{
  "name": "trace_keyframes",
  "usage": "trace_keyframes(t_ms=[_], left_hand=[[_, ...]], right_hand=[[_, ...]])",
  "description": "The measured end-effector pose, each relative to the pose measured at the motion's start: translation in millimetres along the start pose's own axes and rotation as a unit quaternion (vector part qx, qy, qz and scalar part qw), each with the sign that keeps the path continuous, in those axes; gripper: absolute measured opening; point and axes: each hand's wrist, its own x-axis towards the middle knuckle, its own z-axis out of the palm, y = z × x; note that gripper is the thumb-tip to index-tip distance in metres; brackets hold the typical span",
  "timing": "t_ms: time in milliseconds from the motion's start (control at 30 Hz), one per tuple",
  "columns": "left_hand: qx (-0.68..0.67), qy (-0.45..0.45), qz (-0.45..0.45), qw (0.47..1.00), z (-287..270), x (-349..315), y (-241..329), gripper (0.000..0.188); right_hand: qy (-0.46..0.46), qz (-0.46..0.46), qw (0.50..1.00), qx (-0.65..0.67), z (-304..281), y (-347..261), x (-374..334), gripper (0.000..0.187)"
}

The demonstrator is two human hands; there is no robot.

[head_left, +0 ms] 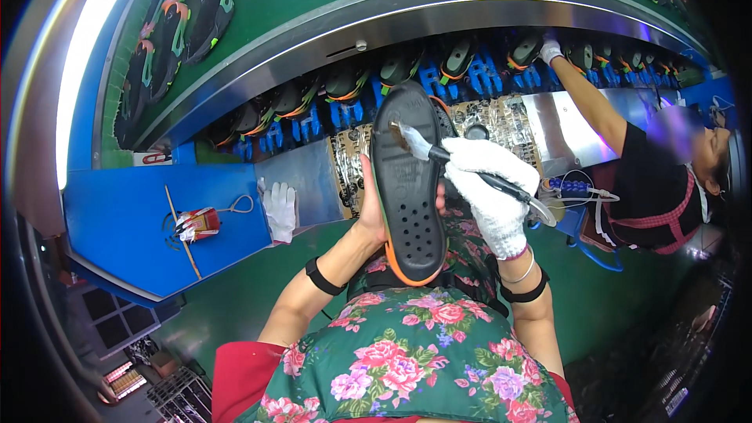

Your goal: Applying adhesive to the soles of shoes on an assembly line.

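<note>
Beside blue table [117, 223], above green floor [235, 282] | left hand [372, 207] gripping black-soled shoe [407, 180] | right hand [489, 196] gripping brush [433, 152]

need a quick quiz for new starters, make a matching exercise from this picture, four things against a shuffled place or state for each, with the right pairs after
1. left hand
2. right hand
3. loose glove
4. thin stick

A. on the blue tabletop
B. bare, holding the black sole
C. white, worn by no hand
D. gloved, holding the brush

Pairs: 1-B; 2-D; 3-C; 4-A
</note>
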Motion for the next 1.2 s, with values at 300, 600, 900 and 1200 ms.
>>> trace_keyframes(t_ms=[300,600,900,1200], left_hand=[[-0.099,-0.066,0.132,0.984,22.7,15.3,-9.3,0.098],[-0.127,-0.129,0.140,0.973,14.2,25.7,-22.4,0.116],[0.008,-0.039,0.146,0.988,-3.3,23.0,-23.2,0.097],[0.378,0.191,0.074,0.903,-28.1,9.9,-18.6,0.118]], right_hand=[[-0.025,-0.354,0.873,-0.335,6.1,-20.1,33.0,0.027],[-0.081,-0.335,0.883,-0.319,13.1,-3.4,1.6,0.036],[-0.067,-0.360,0.860,-0.356,17.9,-5.2,1.6,0.036],[-0.122,-0.340,0.874,-0.325,12.4,13.2,-8.2,0.037]])
